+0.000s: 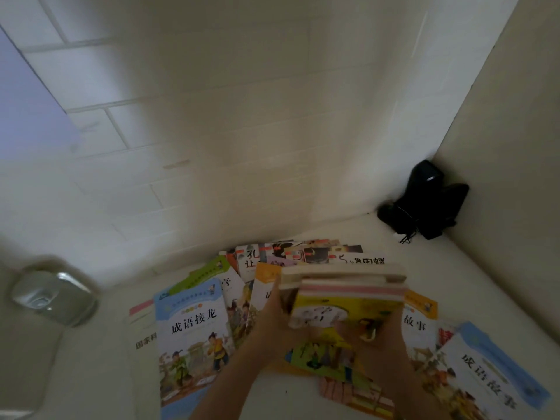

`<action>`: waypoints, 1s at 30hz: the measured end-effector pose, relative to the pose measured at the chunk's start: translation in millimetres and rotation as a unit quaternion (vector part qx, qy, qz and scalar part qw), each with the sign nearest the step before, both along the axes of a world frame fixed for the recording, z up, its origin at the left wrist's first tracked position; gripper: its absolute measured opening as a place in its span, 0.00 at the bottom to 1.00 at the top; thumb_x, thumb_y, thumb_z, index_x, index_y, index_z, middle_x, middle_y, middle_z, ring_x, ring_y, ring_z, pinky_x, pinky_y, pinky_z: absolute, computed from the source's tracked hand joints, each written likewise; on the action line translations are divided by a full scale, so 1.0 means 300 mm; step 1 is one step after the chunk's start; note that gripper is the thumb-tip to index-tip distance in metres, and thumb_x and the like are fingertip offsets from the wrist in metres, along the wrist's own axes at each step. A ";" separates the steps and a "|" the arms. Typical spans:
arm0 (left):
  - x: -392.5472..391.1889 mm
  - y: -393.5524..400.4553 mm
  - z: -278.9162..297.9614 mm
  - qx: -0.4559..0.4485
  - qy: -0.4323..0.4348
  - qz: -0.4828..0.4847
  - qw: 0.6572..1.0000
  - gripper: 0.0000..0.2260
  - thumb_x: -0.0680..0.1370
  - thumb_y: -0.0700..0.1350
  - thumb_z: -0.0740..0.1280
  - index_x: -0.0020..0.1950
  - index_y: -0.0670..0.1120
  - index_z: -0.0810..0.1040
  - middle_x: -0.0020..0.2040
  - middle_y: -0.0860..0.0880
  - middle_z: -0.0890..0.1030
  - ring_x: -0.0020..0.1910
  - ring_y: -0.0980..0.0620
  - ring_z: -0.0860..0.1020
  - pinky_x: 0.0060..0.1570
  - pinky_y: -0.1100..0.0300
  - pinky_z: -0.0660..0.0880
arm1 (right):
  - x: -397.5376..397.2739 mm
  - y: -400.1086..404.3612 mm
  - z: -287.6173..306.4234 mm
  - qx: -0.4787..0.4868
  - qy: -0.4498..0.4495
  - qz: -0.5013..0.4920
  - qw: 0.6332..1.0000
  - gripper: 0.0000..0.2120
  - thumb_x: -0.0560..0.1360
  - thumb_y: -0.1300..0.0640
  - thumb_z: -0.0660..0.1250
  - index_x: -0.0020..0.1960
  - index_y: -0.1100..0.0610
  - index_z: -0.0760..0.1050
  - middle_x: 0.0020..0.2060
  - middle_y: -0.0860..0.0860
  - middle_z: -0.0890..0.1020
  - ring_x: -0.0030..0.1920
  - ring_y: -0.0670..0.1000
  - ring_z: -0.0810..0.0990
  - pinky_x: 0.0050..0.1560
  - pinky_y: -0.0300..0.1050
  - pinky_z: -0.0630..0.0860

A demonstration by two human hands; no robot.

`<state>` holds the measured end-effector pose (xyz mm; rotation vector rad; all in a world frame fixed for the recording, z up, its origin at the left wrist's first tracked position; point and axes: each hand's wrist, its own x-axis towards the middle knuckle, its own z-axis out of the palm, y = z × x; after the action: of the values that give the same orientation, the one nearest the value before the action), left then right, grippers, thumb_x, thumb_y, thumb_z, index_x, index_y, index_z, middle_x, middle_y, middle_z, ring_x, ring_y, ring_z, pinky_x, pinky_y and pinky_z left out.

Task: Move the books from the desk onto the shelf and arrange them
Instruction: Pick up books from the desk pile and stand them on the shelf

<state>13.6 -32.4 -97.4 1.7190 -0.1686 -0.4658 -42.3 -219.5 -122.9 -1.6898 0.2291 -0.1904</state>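
Note:
Several children's books lie spread over a white desk (pixel 100 374). Both hands hold up a small stack of books (pixel 342 294) above the spread, a yellow cover facing me with pink and white edges on top. My left hand (pixel 274 316) grips the stack's left side. My right hand (pixel 360 328) holds its lower right side, its fingers partly hidden behind the cover. A blue-covered book (pixel 194 338) lies to the left, another blue book (pixel 491 368) at the lower right. More books fan out behind the stack (pixel 303 256). No shelf shows.
A white tiled wall (pixel 212 116) rises behind the desk, and a plain wall closes the right side. A black device with cables (pixel 424 204) sits in the far right corner. A shiny metal object (pixel 54 295) rests at the left.

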 end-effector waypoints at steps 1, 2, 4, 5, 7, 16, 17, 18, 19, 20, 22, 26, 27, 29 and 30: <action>-0.017 -0.009 0.001 0.030 0.031 0.016 0.999 0.38 0.62 0.43 0.81 0.65 0.49 0.64 0.53 0.60 0.74 0.49 0.66 0.77 0.52 0.67 0.74 | -0.006 -0.003 -0.015 -0.002 -0.008 0.005 1.000 0.41 0.67 0.72 0.74 0.66 0.40 0.60 0.53 0.40 0.79 0.51 0.38 0.80 0.45 0.36 0.80; -0.034 -0.015 -0.010 0.059 0.062 0.030 0.996 0.43 0.55 0.52 0.81 0.65 0.50 0.65 0.52 0.60 0.73 0.48 0.65 0.76 0.54 0.65 0.74 | -0.009 -0.006 -0.020 -0.005 -0.009 0.007 1.000 0.42 0.67 0.73 0.74 0.64 0.38 0.61 0.52 0.36 0.79 0.51 0.38 0.80 0.45 0.36 0.80; -0.052 -0.023 -0.036 0.060 0.100 0.059 0.991 0.55 0.44 0.63 0.76 0.68 0.49 0.67 0.57 0.54 0.77 0.52 0.59 0.78 0.58 0.59 0.76 | -0.006 -0.006 -0.029 -0.001 0.001 0.011 1.000 0.43 0.66 0.74 0.74 0.63 0.37 0.59 0.51 0.33 0.79 0.52 0.35 0.80 0.43 0.31 0.79; -0.052 -0.029 -0.050 0.044 0.109 0.075 0.990 0.61 0.40 0.67 0.76 0.71 0.46 0.67 0.60 0.51 0.78 0.56 0.56 0.79 0.58 0.57 0.76 | -0.004 -0.003 -0.035 0.006 0.005 0.007 1.000 0.43 0.66 0.73 0.75 0.63 0.37 0.58 0.52 0.35 0.79 0.52 0.34 0.79 0.43 0.30 0.78; -0.049 -0.039 -0.076 -0.013 0.128 0.085 0.988 0.61 0.42 0.63 0.82 0.72 0.45 0.67 0.62 0.46 0.78 0.57 0.50 0.80 0.53 0.54 0.78 | 0.000 0.009 -0.040 0.017 0.004 -0.012 1.000 0.41 0.66 0.67 0.76 0.63 0.36 0.59 0.56 0.42 0.77 0.53 0.36 0.79 0.45 0.33 0.79; 0.013 -0.022 -0.140 0.001 -0.010 0.072 0.997 0.37 0.64 0.42 0.80 0.69 0.42 0.68 0.60 0.47 0.80 0.60 0.51 0.79 0.51 0.53 0.81 | -0.005 0.011 -0.104 -0.010 0.052 -0.008 0.999 0.41 0.72 0.65 0.71 0.76 0.56 0.49 0.56 0.51 0.78 0.49 0.36 0.80 0.53 0.41 0.80; 0.016 -0.016 -0.162 0.011 -0.010 0.061 0.998 0.34 0.66 0.38 0.79 0.69 0.43 0.68 0.60 0.47 0.79 0.60 0.53 0.79 0.51 0.57 0.80 | -0.006 0.009 -0.110 -0.012 0.060 -0.006 0.998 0.41 0.73 0.65 0.71 0.76 0.54 0.49 0.57 0.50 0.78 0.50 0.36 0.80 0.52 0.38 0.80; 0.018 -0.008 -0.184 0.015 -0.006 0.052 0.999 0.32 0.68 0.33 0.77 0.68 0.45 0.67 0.61 0.49 0.78 0.60 0.57 0.78 0.51 0.62 0.79 | -0.008 0.004 -0.118 -0.015 0.065 -0.003 0.998 0.40 0.74 0.65 0.70 0.75 0.51 0.48 0.57 0.49 0.77 0.51 0.37 0.79 0.51 0.36 0.79; 0.018 -0.001 -0.192 0.023 -0.007 0.044 0.999 0.32 0.70 0.30 0.74 0.68 0.47 0.66 0.61 0.52 0.77 0.59 0.61 0.78 0.50 0.65 0.78 | -0.011 0.004 -0.117 -0.018 0.066 -0.001 0.998 0.39 0.74 0.65 0.70 0.74 0.49 0.50 0.57 0.48 0.77 0.51 0.38 0.79 0.51 0.36 0.79; 0.018 0.006 -0.189 0.027 -0.010 0.034 0.999 0.31 0.71 0.28 0.73 0.67 0.49 0.66 0.60 0.54 0.77 0.58 0.65 0.77 0.50 0.68 0.77 | -0.017 0.003 -0.114 -0.026 0.067 0.002 0.997 0.37 0.75 0.64 0.70 0.73 0.47 0.52 0.57 0.48 0.77 0.51 0.39 0.79 0.53 0.38 0.79; 0.018 0.013 -0.178 0.038 -0.028 0.022 0.999 0.29 0.72 0.29 0.72 0.65 0.52 0.67 0.59 0.57 0.77 0.55 0.71 0.76 0.48 0.72 0.76 | -0.023 -0.002 -0.106 -0.047 0.071 0.011 0.996 0.32 0.76 0.64 0.69 0.67 0.40 0.55 0.56 0.48 0.77 0.50 0.36 0.78 0.53 0.35 0.78; 0.009 0.042 -0.114 0.030 -0.032 0.067 0.997 0.30 0.70 0.30 0.74 0.65 0.51 0.67 0.56 0.59 0.77 0.53 0.69 0.78 0.44 0.71 0.77 | -0.011 0.002 -0.047 -0.088 0.049 0.028 0.995 0.33 0.76 0.60 0.68 0.67 0.35 0.54 0.54 0.50 0.78 0.51 0.40 0.79 0.51 0.46 0.78; 0.004 0.058 -0.089 0.033 -0.037 0.075 0.996 0.32 0.69 0.32 0.76 0.65 0.52 0.67 0.57 0.59 0.77 0.55 0.65 0.78 0.44 0.69 0.78 | -0.006 0.008 -0.019 -0.103 0.038 0.041 0.993 0.35 0.76 0.58 0.69 0.72 0.36 0.53 0.55 0.50 0.78 0.53 0.43 0.79 0.52 0.49 0.78; -0.013 0.117 -0.017 0.023 -0.030 0.098 0.994 0.31 0.67 0.33 0.78 0.60 0.56 0.70 0.54 0.59 0.79 0.52 0.63 0.80 0.40 0.66 0.80 | 0.007 0.041 0.060 -0.115 0.027 0.068 0.991 0.36 0.75 0.56 0.71 0.74 0.40 0.55 0.54 0.45 0.79 0.53 0.42 0.79 0.53 0.47 0.79; -0.023 0.159 0.024 0.019 -0.034 0.111 0.993 0.29 0.66 0.33 0.78 0.57 0.57 0.71 0.53 0.59 0.80 0.48 0.64 0.81 0.38 0.66 0.79 | 0.017 0.064 0.101 -0.116 0.019 0.084 0.990 0.33 0.74 0.56 0.72 0.71 0.38 0.58 0.51 0.42 0.79 0.50 0.39 0.79 0.50 0.43 0.79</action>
<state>6.7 15.3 -90.2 1.7681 -0.0168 -0.2483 -37.1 -200.4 -92.7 -1.9346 0.0951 -0.0611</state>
